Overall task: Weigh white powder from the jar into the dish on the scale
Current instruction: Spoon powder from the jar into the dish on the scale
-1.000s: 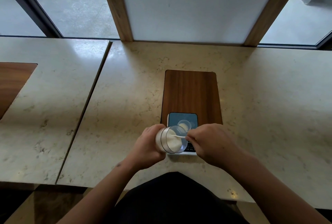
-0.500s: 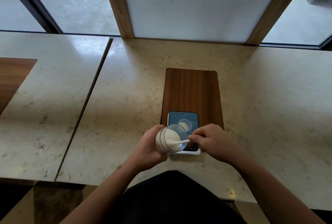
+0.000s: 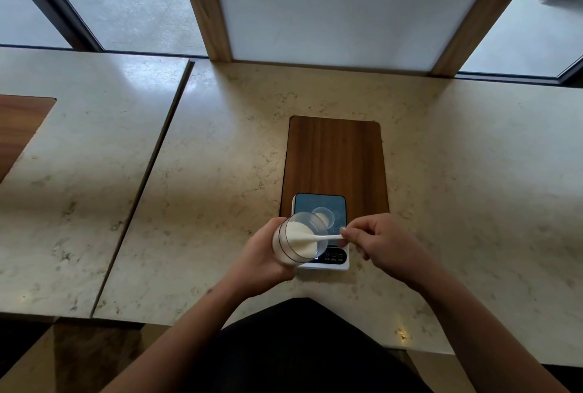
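My left hand (image 3: 260, 261) grips a clear jar (image 3: 298, 243) of white powder, tilted with its mouth toward the right, just over the scale's front left corner. My right hand (image 3: 383, 246) pinches the handle of a white spoon (image 3: 321, 237) whose bowl lies inside the jar in the powder. Behind the jar a small clear dish (image 3: 325, 215) with a little white powder stands on the dark platform of the white scale (image 3: 334, 203). The jar hides the dish's near edge and part of the scale's display.
The scale rests on the near end of a wooden board (image 3: 334, 156) set into the pale stone counter (image 3: 220, 172). A seam (image 3: 142, 184) splits the counter on the left. A wall panel and windows stand behind.
My right hand has drawn back to the right, leaving more of the spoon handle visible outside the jar. The jar stays tilted in my left hand.
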